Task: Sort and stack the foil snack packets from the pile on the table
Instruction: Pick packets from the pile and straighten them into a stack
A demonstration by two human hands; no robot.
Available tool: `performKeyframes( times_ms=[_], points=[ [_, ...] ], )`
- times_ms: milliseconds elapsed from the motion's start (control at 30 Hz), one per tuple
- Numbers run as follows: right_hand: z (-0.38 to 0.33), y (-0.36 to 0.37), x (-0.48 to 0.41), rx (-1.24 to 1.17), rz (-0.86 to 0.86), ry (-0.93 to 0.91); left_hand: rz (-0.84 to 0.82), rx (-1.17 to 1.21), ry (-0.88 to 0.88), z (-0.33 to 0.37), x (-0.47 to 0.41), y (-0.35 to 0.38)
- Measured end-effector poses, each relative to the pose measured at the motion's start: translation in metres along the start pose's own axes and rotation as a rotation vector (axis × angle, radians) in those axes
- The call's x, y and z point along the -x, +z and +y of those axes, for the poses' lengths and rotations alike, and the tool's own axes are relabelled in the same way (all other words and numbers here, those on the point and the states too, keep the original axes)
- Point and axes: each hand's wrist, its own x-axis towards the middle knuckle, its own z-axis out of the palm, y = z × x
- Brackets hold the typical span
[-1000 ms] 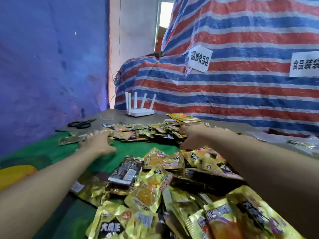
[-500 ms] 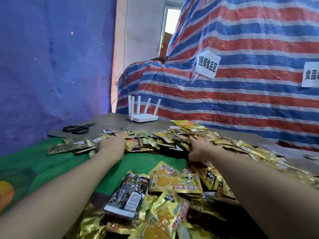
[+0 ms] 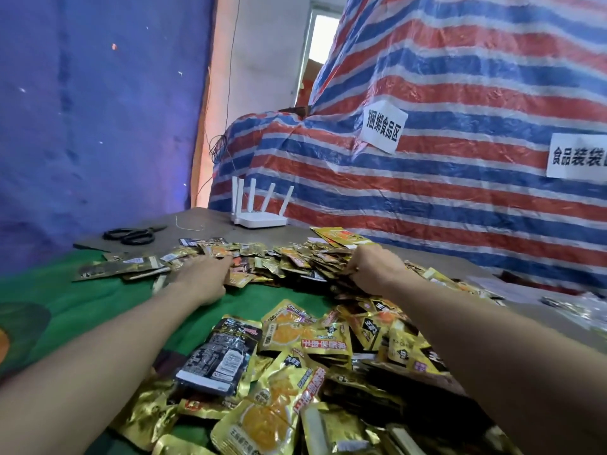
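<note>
The foil snack packets (image 3: pixel 295 264) lie unsorted on the table (image 3: pixel 203 221) in two masses: a flat far spread (image 3: pixel 282 257) between the hands and a deeper near heap (image 3: pixel 295 372) at the bottom of the view. Neither can be counted, as the packets overlap and run well past several dozen. Most are gold with orange print, and one black-and-silver packet (image 3: pixel 220 354) lies on top of the near heap. A few dark packets (image 3: pixel 115 269) lie side by side at the left edge of the far spread, possibly the start of a sorted group. No squared stack is visible anywhere, so I judge the task to be at an early stage, with nearly all sorting and all stacking outstanding. Both hands are well apart at the front of the far spread. The left hand (image 3: pixel 205 279) lies flat with fingers stretched onto the packets, its fingertips hidden among them. The right hand (image 3: pixel 372 270) has its fingers curled into the packets and appears to grip some. A green cloth (image 3: pixel 82 300) covers the near part of the table. Beyond lie one pair of scissors (image 3: pixel 131 236) and one white router (image 3: pixel 259 221). Behind hangs a striped tarpaulin (image 3: pixel 427 198) bearing two paper labels (image 3: pixel 382 128), with a blue sheet (image 3: pixel 98 110) on the left.
</note>
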Motion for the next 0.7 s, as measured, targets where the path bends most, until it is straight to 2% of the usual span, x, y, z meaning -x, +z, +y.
performKeyframes(
  times_ms=[100,200,300,433,533,700],
  points=[
    [0.000,-0.016,0.011,-0.030,0.051,-0.016,0.086,-0.052,0.099,0.008,0.013,-0.004],
    [-0.003,-0.037,0.023,-0.116,0.088,-0.036,0.158,0.048,0.109,0.010,0.024,-0.008],
    [-0.008,-0.057,0.040,-0.281,0.095,-0.059,0.259,0.359,0.046,0.008,0.038,-0.022],
    [-0.011,-0.076,0.069,-0.535,0.112,-0.066,0.486,0.873,-0.048,0.009,0.061,-0.053],
    [-0.010,-0.088,0.093,-0.761,0.107,-0.072,0.496,1.168,-0.148,0.012,0.087,-0.080],
    [-0.011,-0.109,0.140,-1.116,0.104,0.030,0.460,1.425,-0.205,0.028,0.133,-0.112]
  ],
)
